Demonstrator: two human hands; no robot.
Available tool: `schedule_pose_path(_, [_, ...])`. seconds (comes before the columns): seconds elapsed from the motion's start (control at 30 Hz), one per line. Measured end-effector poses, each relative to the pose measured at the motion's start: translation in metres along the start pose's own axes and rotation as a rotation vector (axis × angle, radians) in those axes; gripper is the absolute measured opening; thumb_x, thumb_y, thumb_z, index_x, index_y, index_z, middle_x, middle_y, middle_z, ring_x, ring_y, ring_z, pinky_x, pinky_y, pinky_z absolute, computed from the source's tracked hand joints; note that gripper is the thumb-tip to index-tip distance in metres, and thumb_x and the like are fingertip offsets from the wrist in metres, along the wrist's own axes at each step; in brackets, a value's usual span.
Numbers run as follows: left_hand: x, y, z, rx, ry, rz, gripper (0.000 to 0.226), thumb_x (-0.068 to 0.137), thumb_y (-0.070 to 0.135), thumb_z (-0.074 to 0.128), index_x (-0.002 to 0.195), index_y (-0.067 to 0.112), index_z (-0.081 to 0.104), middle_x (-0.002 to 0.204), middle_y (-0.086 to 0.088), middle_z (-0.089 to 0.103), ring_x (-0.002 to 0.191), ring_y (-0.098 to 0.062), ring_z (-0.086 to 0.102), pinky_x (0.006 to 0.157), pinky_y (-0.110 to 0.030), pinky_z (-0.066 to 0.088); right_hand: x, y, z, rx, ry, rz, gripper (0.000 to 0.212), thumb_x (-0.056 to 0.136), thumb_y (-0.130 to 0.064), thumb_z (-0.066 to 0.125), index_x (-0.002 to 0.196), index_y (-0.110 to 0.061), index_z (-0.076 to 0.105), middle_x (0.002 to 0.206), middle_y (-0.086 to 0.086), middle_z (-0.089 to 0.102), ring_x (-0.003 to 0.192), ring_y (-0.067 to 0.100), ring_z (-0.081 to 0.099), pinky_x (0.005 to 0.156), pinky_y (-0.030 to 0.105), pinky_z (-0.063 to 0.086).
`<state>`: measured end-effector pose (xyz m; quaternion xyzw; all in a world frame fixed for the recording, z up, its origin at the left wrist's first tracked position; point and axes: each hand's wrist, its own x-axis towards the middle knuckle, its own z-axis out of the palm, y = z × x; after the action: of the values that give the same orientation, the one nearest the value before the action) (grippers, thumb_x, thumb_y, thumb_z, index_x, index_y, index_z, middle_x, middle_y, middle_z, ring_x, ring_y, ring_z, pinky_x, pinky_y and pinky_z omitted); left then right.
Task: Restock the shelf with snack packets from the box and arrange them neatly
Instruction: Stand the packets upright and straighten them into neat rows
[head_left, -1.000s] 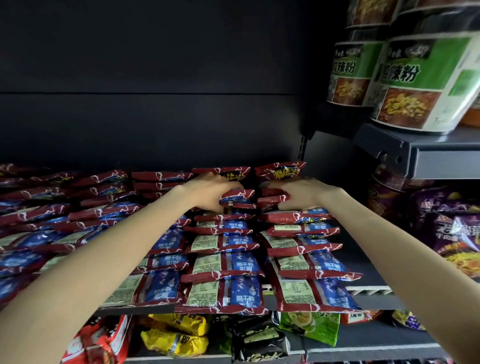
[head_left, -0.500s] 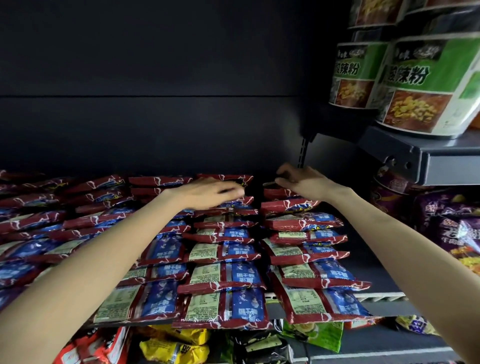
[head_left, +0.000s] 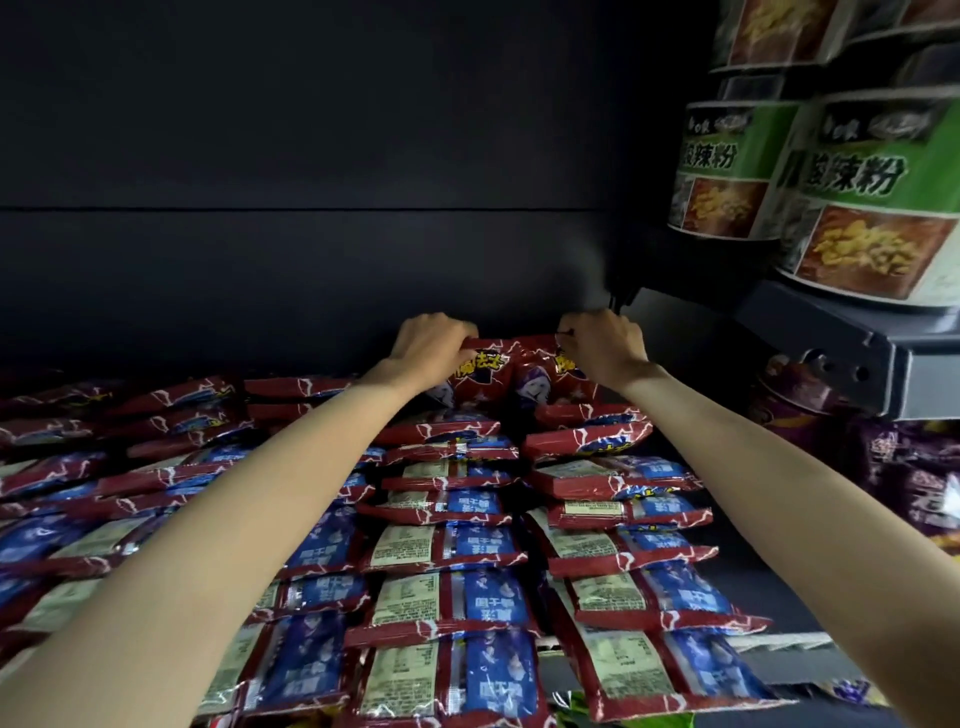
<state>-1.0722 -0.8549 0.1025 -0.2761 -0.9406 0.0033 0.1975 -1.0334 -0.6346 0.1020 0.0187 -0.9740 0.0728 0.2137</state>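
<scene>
Rows of flat red and blue snack packets (head_left: 452, 551) lie overlapped on the dark shelf (head_left: 795, 618), back side up. At the rear of the two right-hand rows, two red packets stand upright and show their fronts. My left hand (head_left: 428, 345) grips the top edge of the left upright packet (head_left: 475, 371). The top of the right upright packet (head_left: 543, 379) is gripped by my right hand (head_left: 600, 345). Both arms reach over the rows. No box is in view.
Green noodle tubs (head_left: 872, 197) stand on a higher grey shelf (head_left: 852, 353) at the right. Purple packets (head_left: 914, 478) sit under that shelf. The dark back panel (head_left: 311, 156) rises right behind the hands. More red packets (head_left: 104, 467) fill the left.
Both hands have reached farther back and lifted. They now hold two rear packets upright, where half a second ago they lay on flat packets.
</scene>
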Motion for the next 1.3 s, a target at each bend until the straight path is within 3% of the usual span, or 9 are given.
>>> schedule_pose_path(0.17, [0.009, -0.004, 0.008, 0.018, 0.028, -0.109, 0.033, 0.092, 0.038, 0.058, 0.117, 0.017, 0.056, 0.102, -0.006, 0.068, 0.095, -0.025, 0.064, 0.07, -0.034, 0.046, 0.008, 0.011, 0.009, 0.127, -0.21, -0.023, 0.023, 0.096, -0.027, 0.048, 0.114, -0.02, 0.059, 0.107, 0.004, 0.065, 0.097, 0.025, 0.062, 0.079, 0.031, 0.046])
schedule_pose_path(0.3, [0.006, -0.008, 0.008, 0.09, 0.114, 0.002, 0.039, 0.087, 0.022, 0.065, 0.121, 0.017, 0.046, 0.117, -0.006, 0.054, 0.097, -0.026, 0.061, 0.064, -0.035, 0.048, 0.01, 0.012, 0.013, 0.166, -0.195, -0.036, 0.021, 0.094, -0.03, 0.054, 0.112, -0.021, 0.059, 0.102, 0.002, 0.067, 0.094, 0.022, 0.063, 0.08, 0.032, 0.049])
schedule_pose_path(0.47, [0.001, -0.006, 0.016, 0.152, 0.02, 0.321, 0.05, 0.085, 0.018, 0.066, 0.132, 0.017, 0.048, 0.135, -0.007, 0.042, 0.119, -0.025, 0.044, 0.085, -0.041, 0.05, 0.014, 0.002, 0.014, -0.009, -0.03, 0.015, 0.022, 0.095, -0.035, 0.051, 0.102, -0.02, 0.064, 0.098, 0.005, 0.066, 0.093, 0.027, 0.062, 0.072, 0.031, 0.043])
schedule_pose_path(0.67, [-0.003, -0.006, 0.016, 0.318, -0.031, 0.207, 0.069, 0.08, 0.003, 0.066, 0.139, 0.023, 0.037, 0.14, -0.005, 0.034, 0.123, -0.023, 0.039, 0.09, -0.035, 0.044, 0.019, -0.004, 0.019, 0.033, -0.036, 0.067, 0.024, 0.097, -0.032, 0.044, 0.102, -0.018, 0.063, 0.101, 0.008, 0.066, 0.095, 0.031, 0.062, 0.071, 0.031, 0.041])
schedule_pose_path(0.8, [-0.006, -0.005, 0.021, 0.291, -0.053, 0.164, 0.083, 0.073, -0.006, 0.067, 0.142, 0.024, 0.032, 0.144, -0.006, 0.026, 0.125, -0.027, 0.033, 0.089, -0.039, 0.045, 0.018, -0.006, 0.026, 0.081, -0.095, -0.027, 0.024, 0.096, -0.035, 0.045, 0.113, -0.022, 0.057, 0.1, 0.006, 0.067, 0.094, 0.028, 0.063, 0.077, 0.035, 0.046])
schedule_pose_path(0.93, [-0.009, -0.005, 0.019, 0.269, -0.098, 0.157, 0.089, 0.078, -0.011, 0.058, 0.147, 0.031, 0.022, 0.144, -0.007, 0.025, 0.124, -0.028, 0.032, 0.089, -0.04, 0.044, 0.006, 0.002, 0.022, 0.109, -0.152, -0.277, 0.043, 0.093, -0.03, 0.055, 0.133, -0.026, 0.042, 0.107, 0.005, 0.063, 0.094, 0.024, 0.061, 0.079, 0.033, 0.046])
schedule_pose_path(1.03, [-0.009, -0.006, 0.017, 0.291, -0.099, 0.136, 0.09, 0.079, -0.009, 0.059, 0.147, 0.034, 0.021, 0.139, -0.007, 0.029, 0.121, -0.027, 0.036, 0.085, -0.038, 0.044, 0.002, 0.009, 0.022, -0.123, -0.124, -0.471, 0.049, 0.091, -0.026, 0.056, 0.138, -0.028, 0.041, 0.12, 0.007, 0.051, 0.108, 0.025, 0.05, 0.088, 0.039, 0.044])
schedule_pose_path(1.2, [-0.01, -0.004, 0.017, 0.249, -0.041, 0.165, 0.073, 0.079, 0.01, 0.066, 0.142, 0.029, 0.034, 0.142, -0.005, 0.03, 0.126, -0.024, 0.033, 0.093, -0.037, 0.04, 0.004, 0.019, 0.018, -0.425, -0.048, -0.566, 0.078, 0.081, -0.018, 0.069, 0.146, -0.036, 0.029, 0.146, 0.011, 0.034, 0.128, 0.031, 0.037, 0.096, 0.046, 0.042])
schedule_pose_path(1.3, [-0.007, 0.0, 0.02, 0.204, -0.031, 0.221, 0.068, 0.081, 0.007, 0.064, 0.141, 0.024, 0.036, 0.149, -0.004, 0.024, 0.132, -0.024, 0.029, 0.094, -0.04, 0.041, 0.003, 0.022, 0.016, -0.524, -0.108, -0.697, 0.084, 0.084, 0.0, 0.058, 0.148, -0.039, 0.02, 0.157, 0.009, 0.014, 0.137, 0.032, 0.026, 0.102, 0.046, 0.037])
